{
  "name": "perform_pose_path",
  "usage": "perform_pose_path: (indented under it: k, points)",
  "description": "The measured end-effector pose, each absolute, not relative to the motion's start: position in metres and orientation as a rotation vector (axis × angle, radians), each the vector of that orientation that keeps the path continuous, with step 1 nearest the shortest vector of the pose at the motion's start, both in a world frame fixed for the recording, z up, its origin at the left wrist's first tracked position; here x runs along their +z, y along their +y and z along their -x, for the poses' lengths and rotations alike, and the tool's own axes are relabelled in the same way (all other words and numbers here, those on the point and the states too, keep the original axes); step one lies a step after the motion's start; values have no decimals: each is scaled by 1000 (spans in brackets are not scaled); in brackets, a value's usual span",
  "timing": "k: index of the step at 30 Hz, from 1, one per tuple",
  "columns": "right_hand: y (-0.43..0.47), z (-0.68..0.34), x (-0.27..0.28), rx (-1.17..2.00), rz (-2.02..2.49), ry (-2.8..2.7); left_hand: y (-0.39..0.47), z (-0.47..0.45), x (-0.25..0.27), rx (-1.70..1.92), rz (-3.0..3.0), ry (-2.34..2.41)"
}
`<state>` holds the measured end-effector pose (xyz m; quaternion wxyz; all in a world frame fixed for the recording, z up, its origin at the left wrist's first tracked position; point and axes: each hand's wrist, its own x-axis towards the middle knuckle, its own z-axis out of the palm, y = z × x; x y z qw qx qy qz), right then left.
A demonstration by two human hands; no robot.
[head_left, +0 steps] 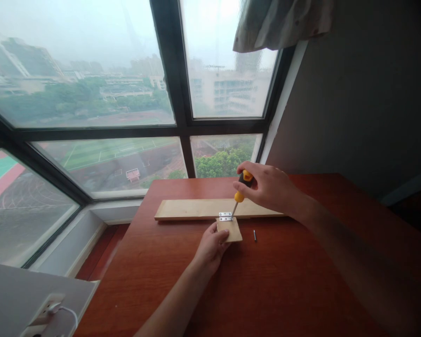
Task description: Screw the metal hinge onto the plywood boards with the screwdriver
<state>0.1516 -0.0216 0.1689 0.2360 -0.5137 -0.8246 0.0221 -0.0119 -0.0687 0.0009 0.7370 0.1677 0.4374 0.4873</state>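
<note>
My left hand (213, 244) grips a small square wooden board (233, 231), thumb on top and fingers underneath. A silver metal hinge (225, 216) lies at the board's far edge, with one leaf on the board and the other extending past it. My right hand (266, 185) is closed around the yellow and black handle of a screwdriver (239, 196). The screwdriver slants down, its tip at the hinge's right end near the small board. Any screw under the tip is too small to make out. Behind the hinge lies a long pale wooden plank (189, 208), partly covered by my right hand.
A small dark metal piece (255, 235), perhaps a bit or screw, lies right of the small board on the reddish-brown table (154, 281). Beyond the table stand large framed windows (182, 131). A white plug (54, 308) sits in a wall socket at lower left.
</note>
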Motion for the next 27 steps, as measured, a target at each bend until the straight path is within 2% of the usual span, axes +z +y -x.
perform_pose_path:
  k: [12, 19, 27]
  points:
    - [-21, -155, 163, 144, 1188, -2271, -69, 12, 1, 1076, -375, 953]
    - [-18, -151, 163, -82, 1416, -2186, -69, 12, 0, 1071, -366, 960]
    - [-19, -153, 162, 270, 1058, -2247, -69, 13, 1, 1063, -367, 955]
